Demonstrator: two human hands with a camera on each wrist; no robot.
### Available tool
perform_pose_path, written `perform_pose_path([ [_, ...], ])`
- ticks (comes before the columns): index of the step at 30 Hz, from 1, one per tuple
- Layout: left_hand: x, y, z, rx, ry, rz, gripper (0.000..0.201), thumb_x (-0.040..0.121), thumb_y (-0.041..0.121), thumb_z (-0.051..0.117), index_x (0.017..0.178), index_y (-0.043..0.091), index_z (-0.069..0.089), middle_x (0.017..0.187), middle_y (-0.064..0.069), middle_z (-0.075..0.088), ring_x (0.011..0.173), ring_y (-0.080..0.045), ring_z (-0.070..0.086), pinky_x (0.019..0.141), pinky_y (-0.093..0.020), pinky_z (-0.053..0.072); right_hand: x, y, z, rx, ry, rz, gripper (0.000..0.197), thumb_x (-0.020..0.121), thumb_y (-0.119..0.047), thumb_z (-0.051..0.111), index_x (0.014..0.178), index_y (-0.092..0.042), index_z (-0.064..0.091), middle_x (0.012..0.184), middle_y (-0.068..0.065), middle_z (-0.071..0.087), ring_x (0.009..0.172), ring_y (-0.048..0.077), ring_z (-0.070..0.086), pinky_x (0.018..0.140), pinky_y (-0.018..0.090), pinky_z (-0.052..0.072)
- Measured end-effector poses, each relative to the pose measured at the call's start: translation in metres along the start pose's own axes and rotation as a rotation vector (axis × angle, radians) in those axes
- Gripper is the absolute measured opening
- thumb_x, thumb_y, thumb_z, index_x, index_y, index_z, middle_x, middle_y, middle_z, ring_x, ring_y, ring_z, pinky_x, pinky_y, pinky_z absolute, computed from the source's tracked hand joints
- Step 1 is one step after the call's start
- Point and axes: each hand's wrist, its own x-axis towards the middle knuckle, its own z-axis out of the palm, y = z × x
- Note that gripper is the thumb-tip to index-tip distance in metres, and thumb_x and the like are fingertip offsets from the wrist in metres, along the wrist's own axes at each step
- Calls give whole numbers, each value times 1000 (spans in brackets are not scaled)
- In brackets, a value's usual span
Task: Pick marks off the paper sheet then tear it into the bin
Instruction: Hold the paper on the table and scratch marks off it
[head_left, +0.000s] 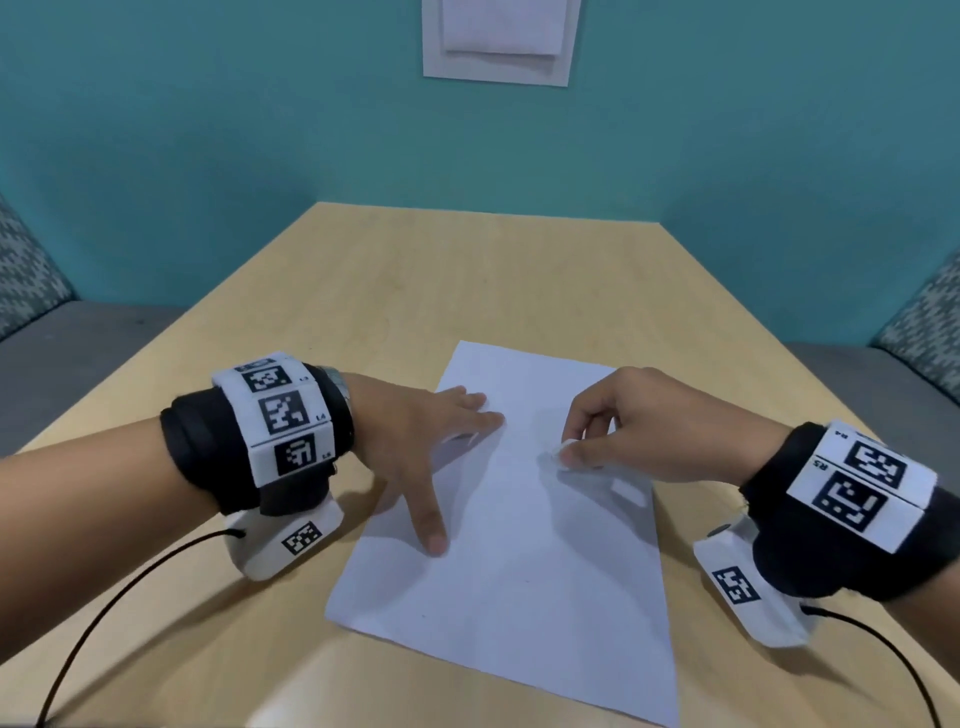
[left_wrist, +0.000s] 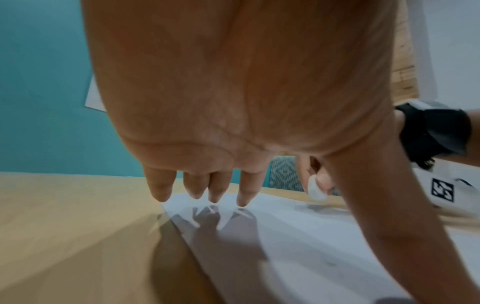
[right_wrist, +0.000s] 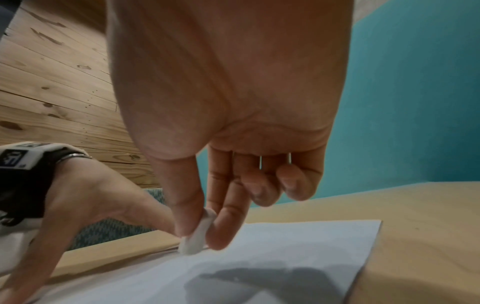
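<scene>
Left hand nearest us, fingers spread flat, pressing the white rectangular paper sheet onto the light wooden counter. Right hand w/ thumb and forefinger pinching a small white eraser, its tip on the sheet approx mid-page, other fingers curled. Looks like we're in the mark-removing stage. Sheet's lying flat and whole, no tears; only a couple of faint specks visible lower down, so can't tell how much is left to clean. Tearing not begun, and no bin in view.
</scene>
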Motion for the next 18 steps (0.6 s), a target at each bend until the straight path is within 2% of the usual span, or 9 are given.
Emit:
perform_pose_path([
  [3,-1,-4,-2,-41,-13,22,146,48,80,83,157,56,-10,165,29,-20,147,8,-26,128,-45,-2,-1,2,4,20,-7,1,14,89,-34,76,83,-22,78,79,3,76,52,1,48,53,14,36],
  [5,-1,0,1,-49,-34,23,147,44,85,80,156,57,-12,164,30,-22,146,8,-28,128,-46,-3,1,1,6,14,-14,4,14,88,-35,77,82,-22,78,80,3,76,55,2,49,56,20,40],
  [9,2,9,9,46,-58,15,152,49,79,86,155,53,-20,164,23,-30,149,1,-29,128,-48,-2,6,-7,9,-42,-69,10,15,88,-33,76,81,-20,77,81,-1,77,64,6,56,62,23,45],
  [12,0,16,7,101,-55,-3,151,59,67,90,155,48,-25,165,15,-32,152,-6,-26,128,-46,-2,11,-11,9,-103,-84,26,14,87,-28,76,78,-17,76,73,-3,76,64,7,57,63,25,45],
  [15,1,19,5,97,-56,-18,153,55,66,92,152,56,-25,165,13,-33,152,-7,-27,128,-50,2,11,-19,14,-137,-68,14,12,85,-26,77,76,-18,76,67,-7,71,64,7,58,61,24,46],
  [18,3,20,5,94,-65,-30,152,51,65,94,150,63,-22,165,14,-34,151,-6,-28,127,-52,4,7,-33,21,-154,-187,-32,11,84,-24,75,78,-16,77,70,-3,76,62,5,58,64,27,50],
])
